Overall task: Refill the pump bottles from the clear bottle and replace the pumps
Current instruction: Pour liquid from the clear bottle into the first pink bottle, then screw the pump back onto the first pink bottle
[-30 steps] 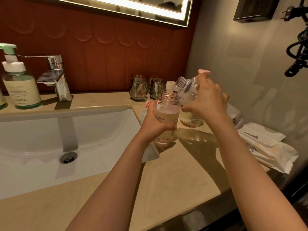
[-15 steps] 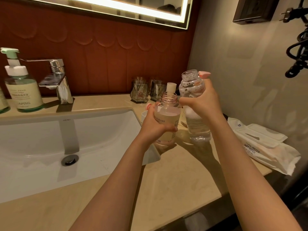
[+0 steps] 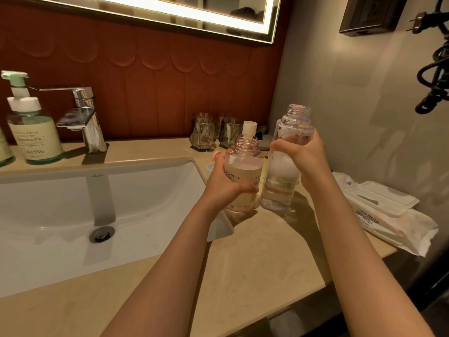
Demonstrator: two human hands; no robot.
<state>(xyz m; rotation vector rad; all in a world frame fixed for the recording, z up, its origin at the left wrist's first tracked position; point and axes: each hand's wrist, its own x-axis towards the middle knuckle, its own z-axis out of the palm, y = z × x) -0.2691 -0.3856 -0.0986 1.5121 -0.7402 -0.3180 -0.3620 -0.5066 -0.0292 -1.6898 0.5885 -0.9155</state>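
Bathroom counter [image 3: 255, 263]: L hand [image 3: 223, 183] grips uncapped pump bottle [image 3: 244, 166]; R hand [image 3: 303, 154] grips upright clear bottle [image 3: 281, 188] just beside it.

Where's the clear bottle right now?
Head view, right of centre: the clear bottle is upright in the right hand, close beside the uncapped pump bottle that the left hand holds, right of the sink.

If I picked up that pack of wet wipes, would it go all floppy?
Probably floppy: the wet wipes pack has a soft-looking wrapper, crinkled at its near end. Its flat lid looks stiffer, so that part may bend less. It lies flat on the counter, so it likely won't roll.
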